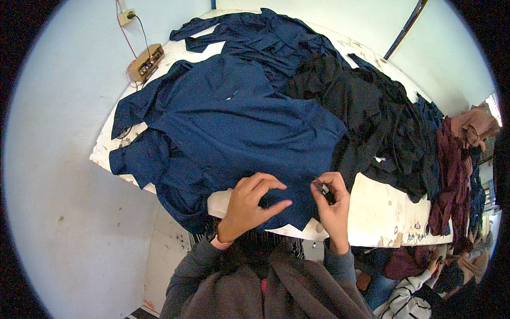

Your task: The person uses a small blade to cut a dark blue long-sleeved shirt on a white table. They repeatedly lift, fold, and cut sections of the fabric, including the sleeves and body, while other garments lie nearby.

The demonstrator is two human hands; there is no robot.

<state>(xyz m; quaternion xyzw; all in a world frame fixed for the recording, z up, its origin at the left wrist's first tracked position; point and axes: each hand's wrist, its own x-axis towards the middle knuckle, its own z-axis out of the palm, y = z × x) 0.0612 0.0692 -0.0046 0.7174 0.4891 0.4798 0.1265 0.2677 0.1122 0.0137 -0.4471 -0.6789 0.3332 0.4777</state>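
Observation:
A navy blue garment [239,133] lies spread over the white worktable [377,212] in front of me. My left hand [255,202] hovers over or rests on its lower middle, thumb and fingers curved apart with nothing between them. To its right, my right hand [332,204] is closed on a small dark and silvery object [326,191], perhaps a little tool, at the garment's lower right edge; the fingers partly hide it. Black garments [372,117] are heaped just beyond that hand, and more navy garments [260,37] lie along the far edge.
A wooden power box [146,64] with wires sits at the table's back left, below a wall socket [127,17]. Pale walls [64,159] border the table. Maroon cloth [446,175] is piled at the right. A co-worker in a pale sleeve [414,290] is at lower right.

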